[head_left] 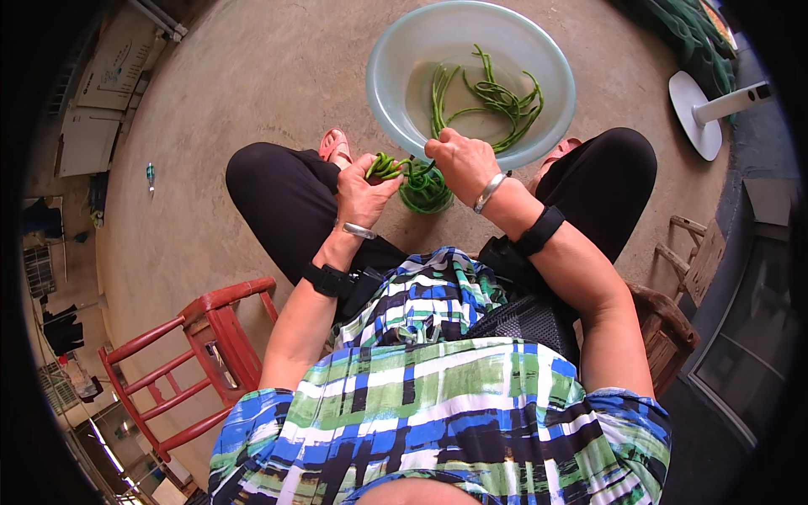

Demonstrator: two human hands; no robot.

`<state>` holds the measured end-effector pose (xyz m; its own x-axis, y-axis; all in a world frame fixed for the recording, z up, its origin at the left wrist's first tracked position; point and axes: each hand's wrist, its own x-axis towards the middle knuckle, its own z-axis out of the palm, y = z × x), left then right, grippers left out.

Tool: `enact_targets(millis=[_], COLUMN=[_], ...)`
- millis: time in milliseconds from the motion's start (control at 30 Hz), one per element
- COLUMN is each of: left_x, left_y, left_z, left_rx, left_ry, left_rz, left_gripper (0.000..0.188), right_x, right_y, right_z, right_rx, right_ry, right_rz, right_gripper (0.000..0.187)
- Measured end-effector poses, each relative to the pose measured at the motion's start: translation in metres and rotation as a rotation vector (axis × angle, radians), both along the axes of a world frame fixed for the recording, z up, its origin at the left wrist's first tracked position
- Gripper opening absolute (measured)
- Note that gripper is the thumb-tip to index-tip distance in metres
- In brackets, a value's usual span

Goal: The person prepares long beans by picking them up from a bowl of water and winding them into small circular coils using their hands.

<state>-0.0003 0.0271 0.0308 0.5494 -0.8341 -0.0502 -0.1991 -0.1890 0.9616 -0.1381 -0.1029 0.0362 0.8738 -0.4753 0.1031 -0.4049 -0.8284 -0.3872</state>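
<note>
My left hand [362, 192] is closed around a small bunch of green long beans [384, 167], their ends poking out past the fingers. Close beside it, my right hand [465, 168] pinches at a long bean near the rim of the bowl; its fingertips are partly hidden. Below and between both hands stands a clear container [426, 192] with green beans coiled inside. Just beyond the right hand is a wide pale plastic basin [389, 59], where several uncut-looking long beans [503, 99] lie loosely tangled.
A red wooden chair [202, 353] is at my left, and wooden chair parts [694, 261] show at my right. A white round-based stand [697, 116] and dark green netting [686, 42] are at the far right. A small bottle [151, 175] lies on the concrete floor [244, 76].
</note>
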Motion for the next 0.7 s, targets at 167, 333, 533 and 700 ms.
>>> enact_targets(millis=[167,333,533,700], left_x=[0.003,0.007,0.011,0.008], left_y=[0.005,0.007,0.01,0.008], left_z=[-0.007,-0.008,-0.013,-0.003], left_rx=[-0.048,-0.091,-0.06,-0.062], left_ry=[0.128,0.206,0.146,0.126], left_rz=[0.012,0.075,0.106,0.139], left_gripper=[0.017,0.019,0.018,0.018], right_x=[0.003,0.006,0.011,0.011], right_y=[0.004,0.006,0.012,0.013], right_z=[0.0,-0.011,-0.004,-0.005], right_rx=[-0.008,0.507,0.672,0.734], right_ry=[-0.019,-0.354,-0.269,-0.263], right_rz=[0.003,-0.026,-0.106,-0.09], right_gripper=[0.01,0.011,0.012,0.011])
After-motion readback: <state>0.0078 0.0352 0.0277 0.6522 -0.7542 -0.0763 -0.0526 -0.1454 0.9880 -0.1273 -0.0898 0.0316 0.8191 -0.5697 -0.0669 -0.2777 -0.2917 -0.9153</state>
